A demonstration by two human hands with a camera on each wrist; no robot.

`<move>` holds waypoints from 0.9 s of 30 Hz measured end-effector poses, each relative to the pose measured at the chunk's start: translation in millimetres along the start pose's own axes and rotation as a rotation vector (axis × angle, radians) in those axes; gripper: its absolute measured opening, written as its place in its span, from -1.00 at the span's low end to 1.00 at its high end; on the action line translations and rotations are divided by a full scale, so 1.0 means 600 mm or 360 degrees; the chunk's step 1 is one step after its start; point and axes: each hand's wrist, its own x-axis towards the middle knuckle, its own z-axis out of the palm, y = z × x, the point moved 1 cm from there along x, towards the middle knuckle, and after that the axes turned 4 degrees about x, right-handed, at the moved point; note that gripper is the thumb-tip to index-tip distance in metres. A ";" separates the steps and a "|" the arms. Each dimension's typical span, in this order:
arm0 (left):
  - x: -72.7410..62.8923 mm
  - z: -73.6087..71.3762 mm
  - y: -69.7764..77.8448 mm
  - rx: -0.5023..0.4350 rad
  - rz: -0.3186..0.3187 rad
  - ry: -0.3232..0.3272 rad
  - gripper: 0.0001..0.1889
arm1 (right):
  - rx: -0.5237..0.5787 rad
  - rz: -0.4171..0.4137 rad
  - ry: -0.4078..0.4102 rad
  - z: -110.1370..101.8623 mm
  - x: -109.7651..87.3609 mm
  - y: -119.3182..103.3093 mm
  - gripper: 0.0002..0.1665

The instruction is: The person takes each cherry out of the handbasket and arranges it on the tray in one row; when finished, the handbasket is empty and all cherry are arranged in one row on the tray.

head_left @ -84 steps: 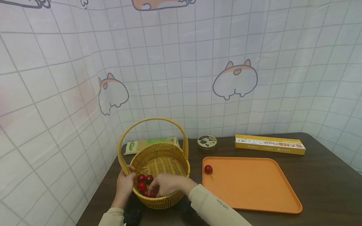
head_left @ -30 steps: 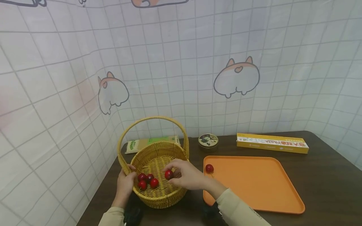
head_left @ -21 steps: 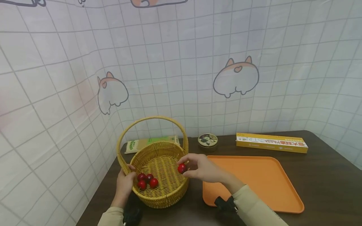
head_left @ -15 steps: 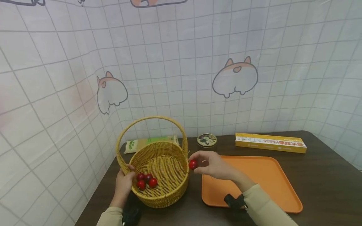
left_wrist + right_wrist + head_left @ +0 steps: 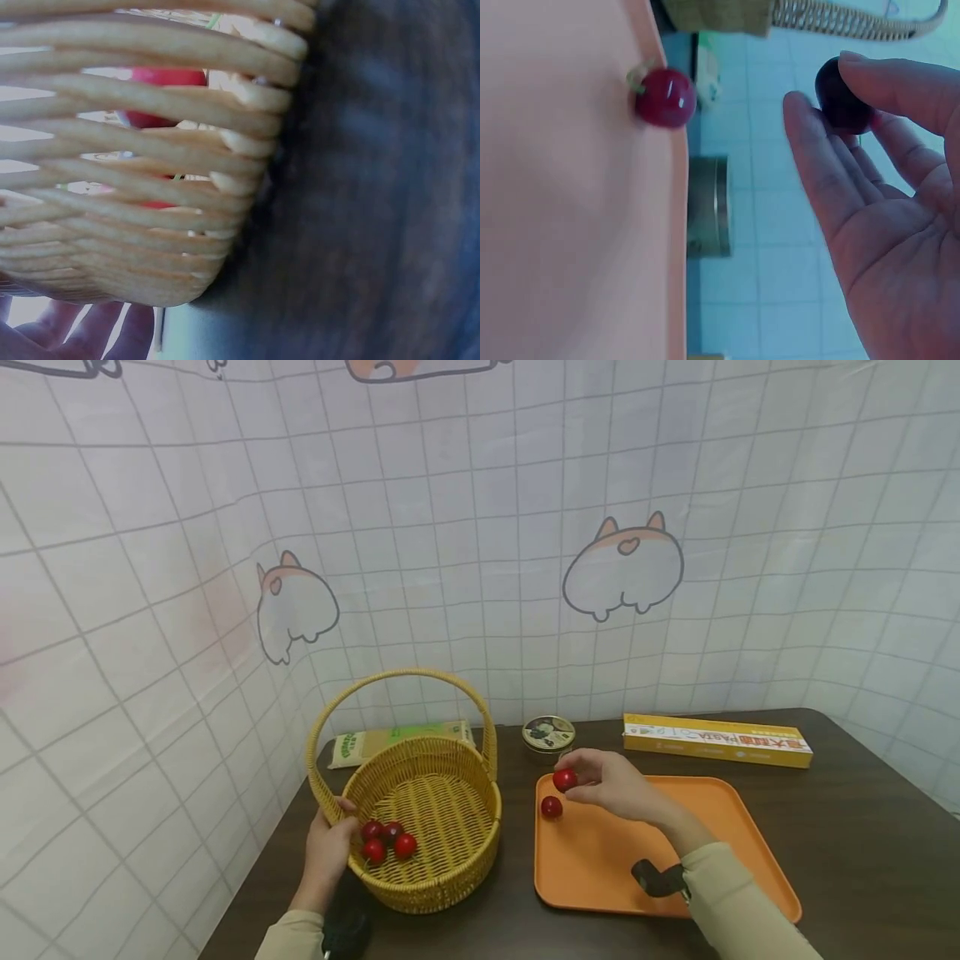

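My right hand (image 5: 618, 789) pinches a dark red cherry (image 5: 565, 779) between thumb and fingertips, over the far left corner of the orange tray (image 5: 675, 835). The right wrist view shows this cherry (image 5: 840, 97) raised above the tray. Another cherry (image 5: 551, 807), with a stem, lies on the tray near its left edge. On the left stands a yellow wicker basket (image 5: 427, 897) with a tall arched handle. Several cherries (image 5: 405, 846) are gathered at its near left side. My left hand (image 5: 326, 852) grips the basket's left rim at the handle's foot; its fingers (image 5: 97, 330) show below the weave.
Behind the basket lies a green and beige packet (image 5: 397, 742). A round tin (image 5: 549, 734) stands behind the tray's left corner, and a long yellow pasta box (image 5: 716, 741) lies at the back right. A patterned cloth wall (image 5: 480, 610) borders the dark table (image 5: 862, 827).
My right hand has picked a cherry from the basket's cluster and carried it right, over the basket's rim to above the tray. My left hand keeps its grip on the basket.
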 end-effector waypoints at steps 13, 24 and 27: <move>-0.001 -0.003 -0.004 -0.0023 -0.0004 -0.0013 -0.73 | -0.0075 0.0142 -0.0008 -0.017 -0.006 0.050 -0.50; 0.002 0.003 -0.004 -0.0005 0.0023 0.0008 -0.74 | 0.0040 0.0267 -0.0045 -0.017 -0.011 0.101 -0.52; 0.002 0.002 -0.004 -0.0018 0.0021 0.0006 -0.74 | 0.0038 0.0272 -0.0054 -0.015 -0.010 0.105 -0.52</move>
